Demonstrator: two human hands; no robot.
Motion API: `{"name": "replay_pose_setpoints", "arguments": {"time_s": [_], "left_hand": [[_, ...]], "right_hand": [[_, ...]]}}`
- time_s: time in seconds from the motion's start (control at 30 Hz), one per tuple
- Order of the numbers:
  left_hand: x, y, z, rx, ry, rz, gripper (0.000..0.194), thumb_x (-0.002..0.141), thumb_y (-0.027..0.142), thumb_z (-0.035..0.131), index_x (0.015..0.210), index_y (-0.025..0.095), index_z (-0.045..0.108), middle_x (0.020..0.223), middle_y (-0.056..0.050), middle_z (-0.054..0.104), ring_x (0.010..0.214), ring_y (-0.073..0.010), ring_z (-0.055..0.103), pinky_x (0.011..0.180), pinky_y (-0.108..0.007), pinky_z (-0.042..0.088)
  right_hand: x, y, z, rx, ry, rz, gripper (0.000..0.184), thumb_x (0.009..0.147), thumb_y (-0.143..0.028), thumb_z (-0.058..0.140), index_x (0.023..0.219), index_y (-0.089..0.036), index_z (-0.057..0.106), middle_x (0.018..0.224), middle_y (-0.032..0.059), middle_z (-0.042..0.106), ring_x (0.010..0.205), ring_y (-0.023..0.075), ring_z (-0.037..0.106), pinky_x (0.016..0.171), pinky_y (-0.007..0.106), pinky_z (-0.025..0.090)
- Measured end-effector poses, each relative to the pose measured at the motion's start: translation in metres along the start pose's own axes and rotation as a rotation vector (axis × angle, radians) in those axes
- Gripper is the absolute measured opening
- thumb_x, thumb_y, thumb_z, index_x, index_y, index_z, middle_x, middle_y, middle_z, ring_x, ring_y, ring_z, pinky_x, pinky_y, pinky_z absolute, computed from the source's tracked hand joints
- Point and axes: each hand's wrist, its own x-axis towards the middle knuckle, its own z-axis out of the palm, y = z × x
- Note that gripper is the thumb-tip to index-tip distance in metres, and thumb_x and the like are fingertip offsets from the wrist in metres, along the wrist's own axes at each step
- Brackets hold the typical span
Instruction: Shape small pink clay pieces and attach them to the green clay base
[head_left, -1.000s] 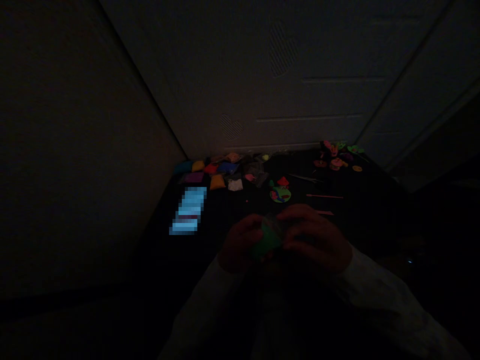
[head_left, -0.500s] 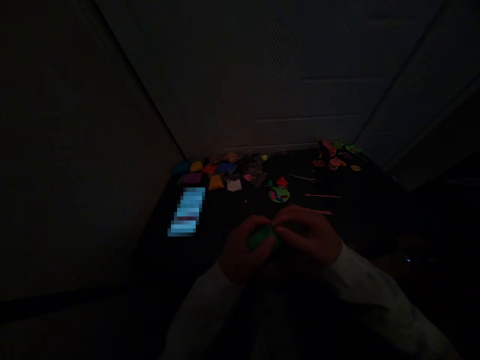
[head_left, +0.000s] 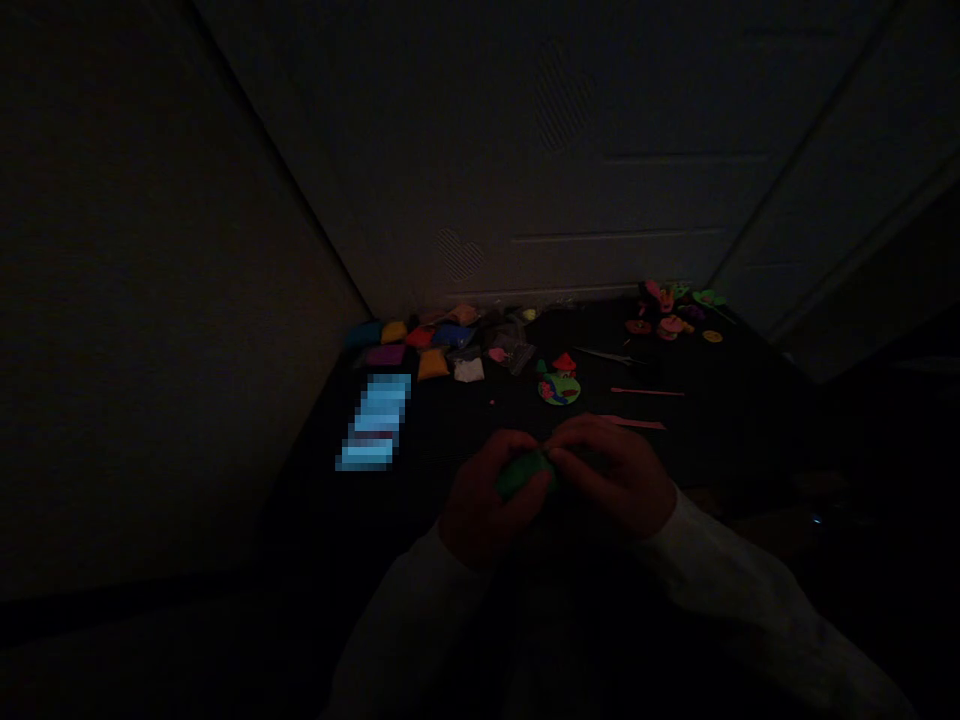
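Observation:
My left hand [head_left: 491, 495] is closed around a green packet [head_left: 525, 475], which looks like a small bag of modelling clay. The thumb lies across the packet's front. My right hand [head_left: 615, 475] pinches at its upper right edge, with thumb and forefinger together close to the left fingertips. Just beyond the hands lies a round green clay piece [head_left: 559, 390] with a red-roofed little shape at its top. A flat pink strip [head_left: 637, 423] lies partly behind my right hand. The scene is very dark, so the packet's edge is hard to make out.
Bags of coloured clay [head_left: 433, 363] lie at the back left. A lit phone [head_left: 375, 422], its screen blurred, is at the left. Scissors [head_left: 604, 354] and a thin pink stick [head_left: 646, 391] lie right of centre. Several finished clay figures [head_left: 671, 327] stand at the back right.
Both hands stay almost in place on the green packet, with only a slight shift of the right hand to the left. Nothing else on the table has moved.

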Motion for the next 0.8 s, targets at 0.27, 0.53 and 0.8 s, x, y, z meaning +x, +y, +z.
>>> {"name": "replay_pose_setpoints", "arguments": {"time_s": [0.27, 0.53, 0.8], "left_hand": [[0.000, -0.001, -0.001, 0.005, 0.002, 0.012, 0.017, 0.073, 0.025, 0.050, 0.090, 0.021, 0.047, 0.081, 0.002, 0.056, 0.072, -0.0094, 0.053, 0.063, -0.020, 0.041], [-0.001, -0.003, 0.000, -0.130, -0.010, -0.048, 0.019, 0.072, 0.026, 0.052, 0.090, 0.021, 0.049, 0.083, 0.001, 0.056, 0.075, -0.0113, 0.053, 0.065, -0.022, 0.042], [0.002, -0.019, 0.002, -0.596, 0.106, -0.206, 0.028, 0.070, 0.028, 0.056, 0.096, 0.019, 0.051, 0.091, -0.004, 0.059, 0.083, -0.0158, 0.055, 0.070, -0.026, 0.046]], "right_hand": [[-0.002, 0.001, -0.001, -0.035, -0.035, 0.013, 0.010, 0.075, -0.024, 0.050, 0.079, -0.018, 0.057, 0.079, 0.0022, 0.058, 0.074, 0.0109, 0.054, 0.069, 0.024, 0.042], [-0.002, 0.003, 0.002, -0.024, -0.038, 0.005, 0.011, 0.078, -0.021, 0.044, 0.081, -0.017, 0.053, 0.078, 0.0023, 0.057, 0.074, 0.0104, 0.052, 0.068, 0.024, 0.041], [-0.010, 0.008, -0.002, 0.129, -0.025, 0.216, 0.023, 0.076, -0.033, 0.050, 0.092, -0.018, 0.054, 0.085, 0.0034, 0.060, 0.079, 0.0140, 0.055, 0.070, 0.027, 0.044]]}}
